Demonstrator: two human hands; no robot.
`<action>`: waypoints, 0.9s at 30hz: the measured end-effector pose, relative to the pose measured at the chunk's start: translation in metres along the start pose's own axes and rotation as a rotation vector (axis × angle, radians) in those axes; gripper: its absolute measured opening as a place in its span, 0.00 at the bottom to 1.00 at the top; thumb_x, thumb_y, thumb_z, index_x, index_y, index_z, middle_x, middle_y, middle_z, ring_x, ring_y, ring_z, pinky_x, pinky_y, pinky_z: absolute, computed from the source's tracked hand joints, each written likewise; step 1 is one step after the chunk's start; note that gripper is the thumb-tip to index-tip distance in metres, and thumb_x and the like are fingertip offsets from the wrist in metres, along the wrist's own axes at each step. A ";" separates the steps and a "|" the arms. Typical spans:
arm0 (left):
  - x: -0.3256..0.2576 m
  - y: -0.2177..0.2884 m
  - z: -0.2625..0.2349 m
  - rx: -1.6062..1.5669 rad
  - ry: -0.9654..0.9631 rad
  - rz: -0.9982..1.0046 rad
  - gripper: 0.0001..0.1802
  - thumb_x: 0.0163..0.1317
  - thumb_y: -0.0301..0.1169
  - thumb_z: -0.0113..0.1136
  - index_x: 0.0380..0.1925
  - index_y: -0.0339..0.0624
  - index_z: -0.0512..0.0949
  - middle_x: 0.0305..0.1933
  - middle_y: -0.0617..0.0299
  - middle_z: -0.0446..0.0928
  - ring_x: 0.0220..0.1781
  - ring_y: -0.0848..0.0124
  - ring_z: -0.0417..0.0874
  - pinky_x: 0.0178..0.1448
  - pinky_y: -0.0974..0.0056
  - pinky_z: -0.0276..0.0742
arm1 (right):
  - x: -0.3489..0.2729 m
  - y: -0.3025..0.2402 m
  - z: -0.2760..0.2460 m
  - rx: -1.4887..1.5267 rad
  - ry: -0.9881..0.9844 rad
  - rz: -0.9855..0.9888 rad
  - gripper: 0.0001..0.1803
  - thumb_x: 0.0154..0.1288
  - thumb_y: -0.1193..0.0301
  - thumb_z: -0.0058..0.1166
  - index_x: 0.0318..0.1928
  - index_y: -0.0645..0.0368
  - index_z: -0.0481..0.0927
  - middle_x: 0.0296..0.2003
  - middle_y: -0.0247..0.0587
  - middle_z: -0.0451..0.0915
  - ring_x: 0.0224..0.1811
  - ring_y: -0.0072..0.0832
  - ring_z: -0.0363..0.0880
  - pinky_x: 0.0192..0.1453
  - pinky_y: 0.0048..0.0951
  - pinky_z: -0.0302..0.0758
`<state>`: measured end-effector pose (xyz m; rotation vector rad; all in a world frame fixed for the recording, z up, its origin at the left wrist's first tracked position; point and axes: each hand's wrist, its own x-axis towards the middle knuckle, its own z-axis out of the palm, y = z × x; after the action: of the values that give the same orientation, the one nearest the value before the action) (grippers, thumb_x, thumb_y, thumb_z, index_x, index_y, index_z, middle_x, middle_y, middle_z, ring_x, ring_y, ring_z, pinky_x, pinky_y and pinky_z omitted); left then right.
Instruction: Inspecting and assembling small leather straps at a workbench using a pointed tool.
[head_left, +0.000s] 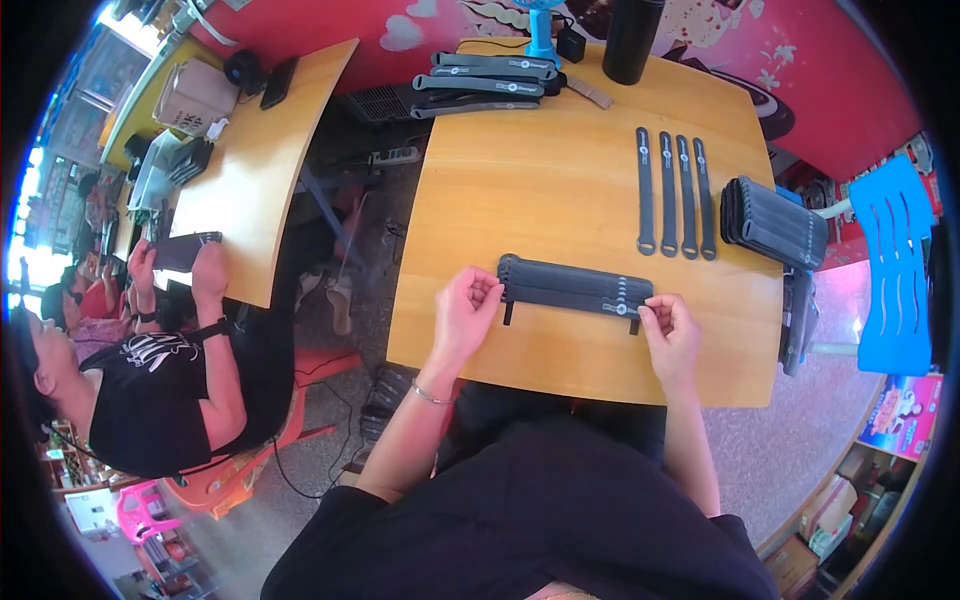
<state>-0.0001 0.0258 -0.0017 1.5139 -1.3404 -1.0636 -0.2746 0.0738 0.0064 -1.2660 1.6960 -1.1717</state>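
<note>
We're pinching stack of dark straps (573, 285) at both ends, left hand (467, 308) and right hand (671, 330) closed on it, near front table (520, 190) edge. Looking light, floppy, so gripping ends.

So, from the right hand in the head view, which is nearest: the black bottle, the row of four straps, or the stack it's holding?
1. Strap stack, held by the right hand.
2. Four flat straps, mid-table, beyond it.
3. Black bottle, far edge.

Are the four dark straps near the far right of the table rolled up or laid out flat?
Laid out flat: the four straps lie straight, side by side and slightly apart, on the wooden table.
</note>
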 end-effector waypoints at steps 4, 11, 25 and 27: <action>0.000 0.000 0.001 0.039 0.015 0.036 0.03 0.56 0.20 0.61 0.28 0.35 0.75 0.23 0.67 0.75 0.23 0.84 0.72 0.28 0.77 0.70 | -0.001 0.001 0.001 0.003 0.023 -0.010 0.05 0.60 0.80 0.58 0.36 0.61 0.75 0.26 0.25 0.73 0.26 0.11 0.67 0.30 0.12 0.66; -0.001 -0.002 0.002 0.019 0.008 0.017 0.03 0.56 0.19 0.61 0.29 0.35 0.75 0.24 0.67 0.75 0.24 0.83 0.72 0.28 0.77 0.70 | -0.001 0.002 0.002 -0.008 0.030 -0.012 0.06 0.60 0.79 0.58 0.37 0.62 0.75 0.25 0.26 0.73 0.25 0.11 0.67 0.30 0.13 0.67; 0.002 -0.004 0.006 0.008 0.008 -0.009 0.04 0.57 0.19 0.61 0.30 0.35 0.75 0.23 0.68 0.74 0.24 0.83 0.72 0.28 0.77 0.70 | 0.000 0.000 0.002 -0.116 0.076 -0.019 0.08 0.57 0.76 0.62 0.34 0.61 0.75 0.24 0.31 0.76 0.23 0.15 0.71 0.28 0.18 0.70; 0.001 -0.003 0.006 -0.029 0.009 -0.023 0.04 0.57 0.19 0.61 0.30 0.35 0.75 0.23 0.68 0.74 0.24 0.83 0.72 0.28 0.77 0.71 | -0.001 -0.001 0.002 -0.140 0.091 -0.023 0.09 0.56 0.76 0.62 0.33 0.61 0.74 0.23 0.31 0.76 0.21 0.15 0.71 0.27 0.18 0.70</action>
<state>-0.0051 0.0244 -0.0065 1.5147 -1.2994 -1.0849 -0.2721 0.0738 0.0064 -1.3373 1.8621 -1.1563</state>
